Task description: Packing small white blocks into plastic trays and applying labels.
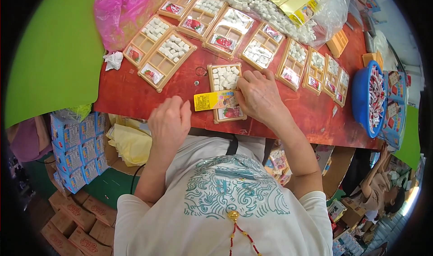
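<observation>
In front of me on the red table lies a tan compartment tray [243, 117]. White cubes [224, 77] that look like marshmallows fill its far compartment, and a small packet with a strawberry picture [232, 113] sits in the near one. My right hand [260, 95] is at the tray's right edge, its fingers closed on the right end of a yellow printed card [205, 101]. The card lies across the tray's middle, its left end sticking out past the side. My left hand [169, 123] hovers left of the card, fingers loosely curled and slightly apart, touching nothing visible.
Several similarly filled trays [167, 59] line the far side of the table [180, 82]. Behind them are a heap of white cubes [252, 7], yellow card sheets [288, 1] and a pink plastic bag [119, 14]. A blue basin [361, 98] of small packets stands at right.
</observation>
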A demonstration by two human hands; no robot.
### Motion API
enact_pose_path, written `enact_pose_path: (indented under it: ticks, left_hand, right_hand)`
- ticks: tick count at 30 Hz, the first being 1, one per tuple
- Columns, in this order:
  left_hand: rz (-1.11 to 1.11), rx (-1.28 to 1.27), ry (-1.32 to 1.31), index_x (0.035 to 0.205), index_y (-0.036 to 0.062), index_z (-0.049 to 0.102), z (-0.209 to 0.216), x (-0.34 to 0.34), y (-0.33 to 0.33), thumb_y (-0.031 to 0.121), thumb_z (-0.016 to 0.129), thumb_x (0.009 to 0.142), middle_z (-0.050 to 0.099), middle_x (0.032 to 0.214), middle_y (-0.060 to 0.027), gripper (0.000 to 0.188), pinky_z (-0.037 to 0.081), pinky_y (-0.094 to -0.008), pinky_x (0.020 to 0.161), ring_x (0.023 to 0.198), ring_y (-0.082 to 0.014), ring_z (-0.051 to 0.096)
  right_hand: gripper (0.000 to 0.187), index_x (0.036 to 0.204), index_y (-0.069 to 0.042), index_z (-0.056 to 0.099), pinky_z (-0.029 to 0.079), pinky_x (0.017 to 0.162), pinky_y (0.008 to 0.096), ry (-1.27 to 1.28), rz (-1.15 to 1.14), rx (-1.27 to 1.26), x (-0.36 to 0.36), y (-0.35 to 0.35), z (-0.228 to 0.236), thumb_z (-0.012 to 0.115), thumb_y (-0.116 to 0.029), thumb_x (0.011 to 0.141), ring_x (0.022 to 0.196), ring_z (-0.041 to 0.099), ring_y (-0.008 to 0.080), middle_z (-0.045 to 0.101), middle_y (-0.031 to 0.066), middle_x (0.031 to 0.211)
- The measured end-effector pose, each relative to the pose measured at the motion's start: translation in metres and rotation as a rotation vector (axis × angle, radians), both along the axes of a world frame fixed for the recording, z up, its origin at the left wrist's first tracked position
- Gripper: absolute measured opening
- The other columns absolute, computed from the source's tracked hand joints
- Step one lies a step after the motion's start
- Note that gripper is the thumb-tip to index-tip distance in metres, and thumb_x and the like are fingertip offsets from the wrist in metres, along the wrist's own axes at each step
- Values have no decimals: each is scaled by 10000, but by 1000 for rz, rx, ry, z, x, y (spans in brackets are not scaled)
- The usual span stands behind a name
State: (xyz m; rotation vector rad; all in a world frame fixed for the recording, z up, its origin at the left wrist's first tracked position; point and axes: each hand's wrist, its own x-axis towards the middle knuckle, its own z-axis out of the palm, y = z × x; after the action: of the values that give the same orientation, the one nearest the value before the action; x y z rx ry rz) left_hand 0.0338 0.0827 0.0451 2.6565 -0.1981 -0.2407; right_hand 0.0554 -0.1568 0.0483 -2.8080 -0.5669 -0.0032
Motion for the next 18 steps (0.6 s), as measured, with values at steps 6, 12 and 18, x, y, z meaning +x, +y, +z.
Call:
enact_pose_path:
  ticks: [6, 12, 18]
  left_hand:
    - [-579, -88, -434, 1325, -3, 503, 7, -14, -35, 318, 700, 796, 472, 1405, -165, 649, 279, -602, 1054, 1355, -326, 381]
    - [-596, -101, -274, 1470, 22, 335, -35, -19, -40, 361, 734, 759, 301, 1538, -149, 883, 168, -631, 1113, 1445, -327, 241]
    - [-630, -48, -294, 1430, 34, 408, -37, -18, -39, 411, 695, 795, 272, 1554, -134, 793, 171, -643, 1110, 1456, -324, 206]
  right_hand:
    - [116, 773, -56, 574, 392, 885, 431, -23, 4, -6, -3, 4, -3, 645, -143, 803, 847, 576, 269, 548, 94, 796]
    - [116, 883, -36, 635, 451, 803, 417, 47, -146, 180, -1, -14, 0, 638, -142, 837, 832, 605, 282, 588, 114, 809]
    - [209, 1049, -12, 630, 498, 748, 411, 84, -224, 361, 14, -4, 1, 594, -138, 886, 870, 613, 335, 613, 171, 931]
